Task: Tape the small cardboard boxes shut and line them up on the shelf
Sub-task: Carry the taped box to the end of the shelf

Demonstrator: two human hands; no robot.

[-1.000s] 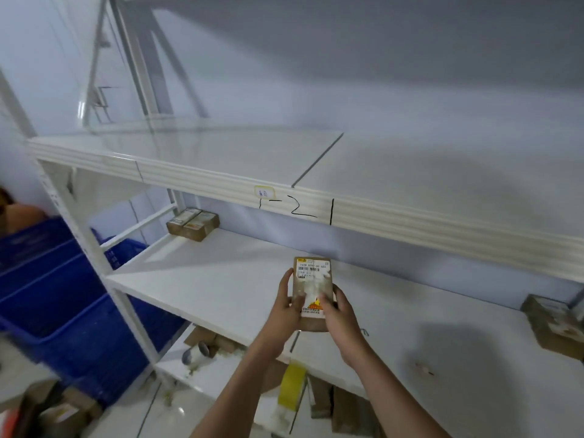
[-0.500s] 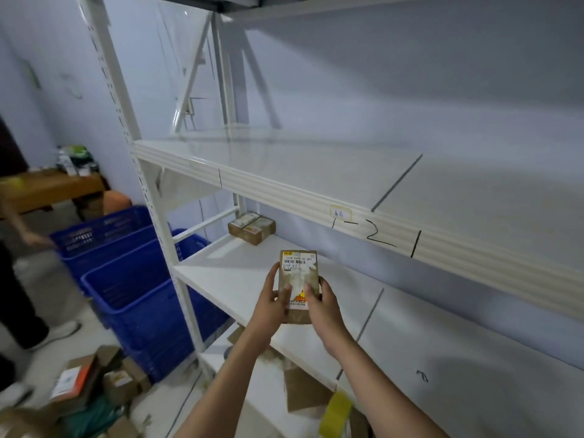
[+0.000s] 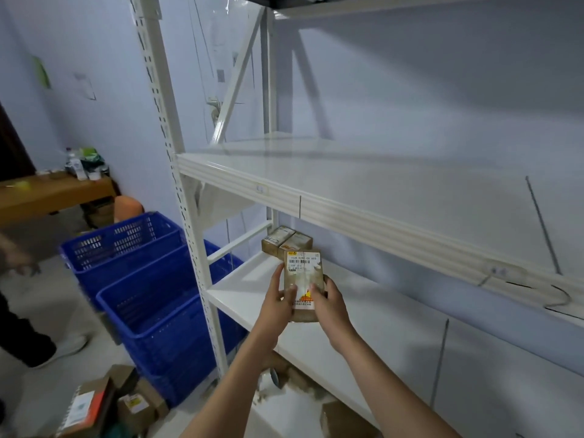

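A small cardboard box [image 3: 302, 276] with a white barcode label is held upright in the air over the front of the white middle shelf [image 3: 363, 330]. My left hand [image 3: 278, 300] grips its left side and my right hand [image 3: 328, 303] grips its right side, thumbs on the front face. Two small cardboard boxes [image 3: 286, 243] lie side by side at the shelf's back left corner, just beyond the held box.
Blue plastic crates [image 3: 148, 298] stand left of the white shelf upright [image 3: 192, 235]. Loose cardboard boxes [image 3: 110, 403] lie on the floor below. Another person's leg and shoe [image 3: 38, 346] is at the far left, near a wooden table [image 3: 53, 192]. More boxes sit on the lowest shelf.
The view has swung left and both hands have carried the box leftward along the shelf, closer to the two boxes in the back corner.
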